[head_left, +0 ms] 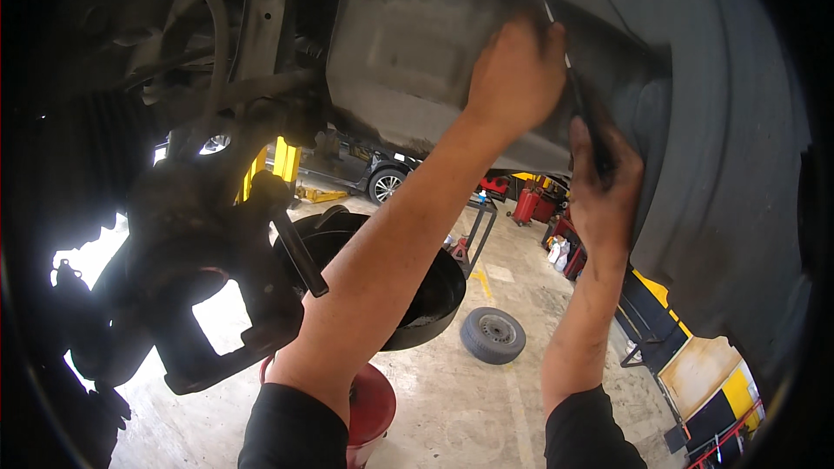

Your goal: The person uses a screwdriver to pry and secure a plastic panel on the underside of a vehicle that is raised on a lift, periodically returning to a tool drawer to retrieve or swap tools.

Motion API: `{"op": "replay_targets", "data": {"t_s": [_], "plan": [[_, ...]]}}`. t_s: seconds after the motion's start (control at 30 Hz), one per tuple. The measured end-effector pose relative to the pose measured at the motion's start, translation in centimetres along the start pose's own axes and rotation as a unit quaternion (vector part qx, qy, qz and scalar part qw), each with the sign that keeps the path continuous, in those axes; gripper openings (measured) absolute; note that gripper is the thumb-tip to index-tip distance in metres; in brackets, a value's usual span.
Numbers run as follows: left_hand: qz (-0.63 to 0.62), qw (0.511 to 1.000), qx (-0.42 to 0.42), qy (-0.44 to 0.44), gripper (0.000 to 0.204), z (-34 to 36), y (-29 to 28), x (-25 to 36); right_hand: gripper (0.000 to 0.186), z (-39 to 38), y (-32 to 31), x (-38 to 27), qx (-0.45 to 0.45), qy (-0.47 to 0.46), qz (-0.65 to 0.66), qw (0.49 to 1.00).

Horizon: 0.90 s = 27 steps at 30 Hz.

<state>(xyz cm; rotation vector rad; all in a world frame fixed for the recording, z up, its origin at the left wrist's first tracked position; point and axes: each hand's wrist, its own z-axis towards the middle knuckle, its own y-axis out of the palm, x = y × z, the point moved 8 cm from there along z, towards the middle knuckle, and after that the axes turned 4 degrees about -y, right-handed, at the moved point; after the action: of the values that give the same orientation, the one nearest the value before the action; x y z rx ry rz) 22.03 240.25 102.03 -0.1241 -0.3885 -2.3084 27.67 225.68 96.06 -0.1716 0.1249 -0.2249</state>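
evidently the broad dusty panel [408, 48] sits high, so both arms [382, 243] are raised; the left hand's [517, 74] fingers curl at the shaft, perhaps steadying, hold too blurred to tell; the right hand [605, 200] grips the slim dark tool [581, 97], slanting up alongside.

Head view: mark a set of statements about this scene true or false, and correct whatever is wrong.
1. The right hand holds a dark-handled tool. True.
2. The left hand is lower in the picture than the right hand. False: it is higher.
3. A loose wheel lies on its side on the floor. True.
4. The round pan is bright red. False: it is black.
5. Both sleeves are dark. True.
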Motion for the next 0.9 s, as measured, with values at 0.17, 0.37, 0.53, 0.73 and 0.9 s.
{"op": "replay_targets", "data": {"t_s": [0.17, 0.37, 0.53, 0.73, 0.9], "plan": [[0.034, 0.999, -0.004, -0.009, 0.036, 0.2, 0.1, 0.3, 0.039, -0.9, -1.1, -3.3, 0.14, -0.175, -0.157, 0.962], [0.026, 0.999, -0.015, -0.014, 0.035, 0.5, 0.0, 0.1, 0.04, -0.6, 0.2, -2.3, 0.129, -0.21, -0.062, 0.967], [0.024, 0.999, -0.011, -0.033, 0.034, 0.5, -0.1, 0.1, 0.046, -0.2, 1.3, -0.2, -0.052, 0.002, 0.255, 0.966], [0.018, 0.999, -0.028, -0.031, 0.036, 0.7, 0.0, 0.2, 0.045, 0.6, 3.5, 1.6, -0.129, 0.129, 0.419, 0.889], [0.032, 0.998, -0.034, -0.05, 0.036, 1.1, 0.2, 0.6, 0.036, 2.0, 1.6, 0.2, 0.009, -0.075, 0.17, 0.983]]}}
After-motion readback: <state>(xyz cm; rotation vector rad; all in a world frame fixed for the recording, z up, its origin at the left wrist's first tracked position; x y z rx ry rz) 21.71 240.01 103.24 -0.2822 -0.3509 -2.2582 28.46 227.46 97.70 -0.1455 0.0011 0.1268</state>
